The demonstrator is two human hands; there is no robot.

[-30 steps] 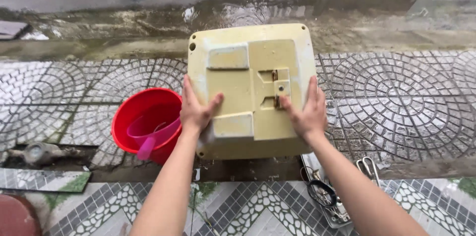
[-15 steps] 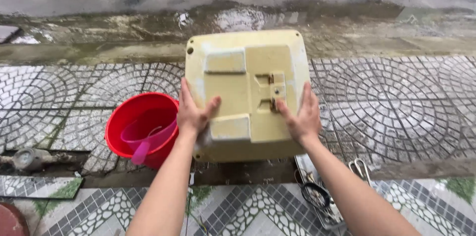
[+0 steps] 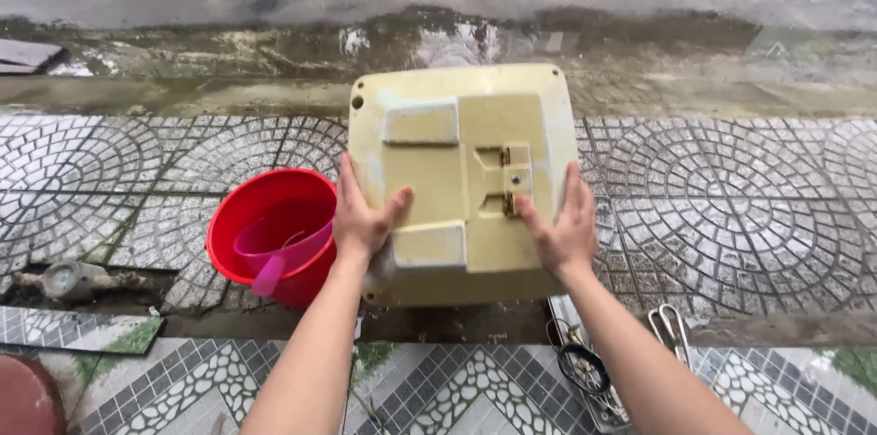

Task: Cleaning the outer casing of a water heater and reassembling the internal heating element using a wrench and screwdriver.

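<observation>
Two bare hands hold a pale yellow plastic housing (image 3: 461, 184) up in front of the head camera, above a wet paved walkway (image 3: 731, 206) patterned with fan-shaped cobble tiles. The housing is roughly square with rounded corners; its raised panels and a small recessed catch with rusty metal parts face the camera. It sits in the middle of the view, its far edge reaching over the wet gutter strip (image 3: 228, 51) that runs along the walkway's far edge, its near edge hanging over the dark gap at the walkway's near edge.

The left hand (image 3: 364, 216) grasps the housing's left side, fingers spread flat on the surface and the thumb pressed toward the lower raised panel. The right hand (image 3: 562, 229) grasps the right side in the same way, fingers up along the edge and the thumb lying near the recessed catch. Both forearms rise from the bottom of the view.

Just left of the housing, a red bucket (image 3: 265, 234) stands on the walkway near its near edge, with a pink scoop (image 3: 279, 252) inside, the handle hanging over the rim. Farther left, a round metal meter (image 3: 68, 280) lies in a dark recess. Below the right forearm, a metal tray of tools (image 3: 585, 371) rests on the tiled step (image 3: 457, 394), with a looped metal piece (image 3: 671, 330) close beside it. A reddish-brown round shape fills the bottom left corner; I cannot tell what it is.
</observation>
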